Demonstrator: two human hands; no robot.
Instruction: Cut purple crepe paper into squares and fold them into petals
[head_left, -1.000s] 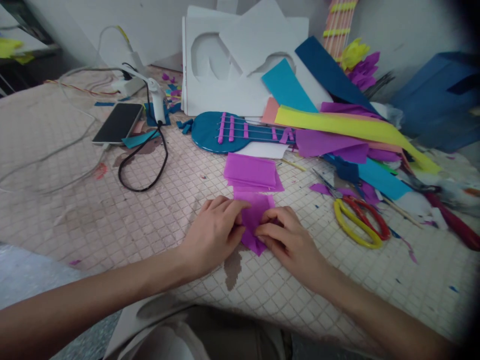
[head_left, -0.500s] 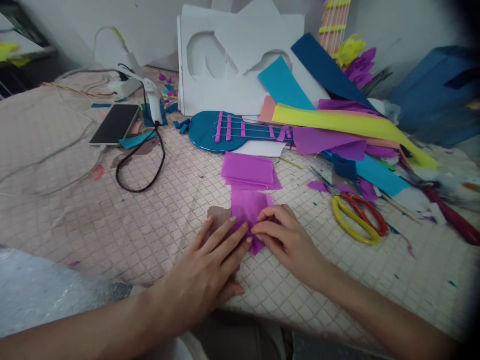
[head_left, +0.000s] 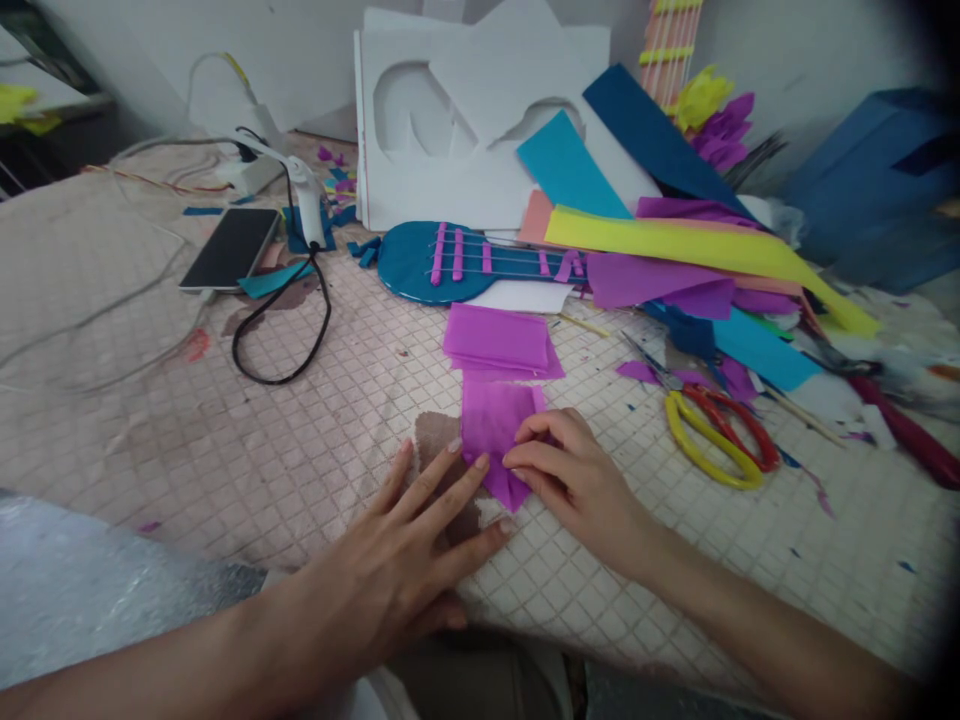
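A piece of purple paper (head_left: 499, 412) lies flat at the middle of the table, its near end folded to a point. My left hand (head_left: 412, 545) is spread palm down, with fingertips at the paper's left and lower edges. My right hand (head_left: 581, 480) is closed, fingers and thumb pinched at the paper's right edge. Just beyond lies a folded purple stack (head_left: 499, 340). Farther back rests a small blue guitar shape (head_left: 427, 262) with purple strips and strings.
Scissors with yellow and red handles (head_left: 712, 437) lie to the right. Coloured paper strips (head_left: 667, 238) are heaped behind them. At the left are a phone (head_left: 231, 248), a white device (head_left: 307, 205) and a black cord loop. White boards (head_left: 480, 190) lean at the back.
My left hand has slid slightly left and toward me, its fingers wider apart, uncovering more of the purple paper's folded end. My right hand has hardly moved.
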